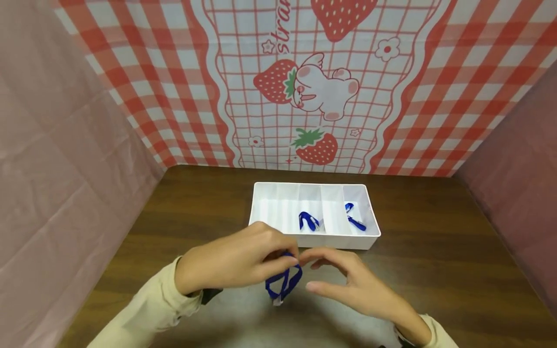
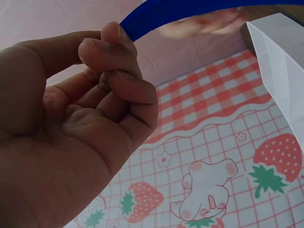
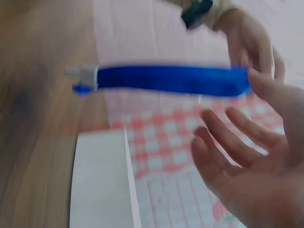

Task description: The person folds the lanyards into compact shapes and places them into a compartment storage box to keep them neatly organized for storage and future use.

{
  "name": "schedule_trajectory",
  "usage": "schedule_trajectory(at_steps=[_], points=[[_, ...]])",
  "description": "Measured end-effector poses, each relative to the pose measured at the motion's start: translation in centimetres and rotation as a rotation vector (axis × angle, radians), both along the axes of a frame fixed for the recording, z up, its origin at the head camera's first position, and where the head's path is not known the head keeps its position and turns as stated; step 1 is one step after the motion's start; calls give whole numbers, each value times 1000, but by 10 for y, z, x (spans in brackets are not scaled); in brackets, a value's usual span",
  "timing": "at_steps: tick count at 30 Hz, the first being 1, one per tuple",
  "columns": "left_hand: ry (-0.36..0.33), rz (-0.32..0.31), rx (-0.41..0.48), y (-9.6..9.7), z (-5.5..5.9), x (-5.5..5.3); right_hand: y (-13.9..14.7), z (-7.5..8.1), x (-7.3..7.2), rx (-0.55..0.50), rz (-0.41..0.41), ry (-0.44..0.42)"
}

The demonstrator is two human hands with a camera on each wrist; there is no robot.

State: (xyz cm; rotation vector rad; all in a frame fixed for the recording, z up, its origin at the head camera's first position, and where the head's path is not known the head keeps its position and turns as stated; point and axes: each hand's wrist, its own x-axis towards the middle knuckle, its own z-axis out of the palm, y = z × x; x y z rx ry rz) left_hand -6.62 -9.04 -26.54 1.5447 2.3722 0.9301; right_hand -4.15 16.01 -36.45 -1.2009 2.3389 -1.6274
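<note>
My left hand [image 1: 239, 256] pinches a blue lanyard [image 1: 297, 278] between thumb and fingertips, in front of the white tray. The strap hangs in crossed loops, with a pale end piece at the bottom. Seen from the right wrist, it is a flat blue band [image 3: 171, 80], blurred, with a whitish fitting at one end. Close by on the right, my right hand [image 1: 352, 285] holds nothing, its thumb and fingers spread apart and gently bent. Its index fingertip is near the left fingertips; whether they touch, I cannot tell.
The white divided tray [image 1: 337, 241] stands on the brown table [image 1: 435, 241]. Blue strap-like pieces lie in two of its compartments, one near the middle [image 1: 310, 220] and more at the right [image 1: 358, 224]. A strawberry-print cloth [image 1: 278, 121] hangs behind; pink cloth [image 1: 65, 145] lines the sides.
</note>
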Motion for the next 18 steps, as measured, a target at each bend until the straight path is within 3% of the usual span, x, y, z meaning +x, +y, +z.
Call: schedule_trajectory(at_steps=[5, 11, 18], points=[[20, 25, 30, -1, -3, -2, -19, 10, 4, -125, -12, -19], [21, 56, 73, -2, -7, -7, -17, 13, 6, -201, 36, -171], [-14, 36, 117, 4, -8, -10, -18, 9, 5, -218, 74, -120]])
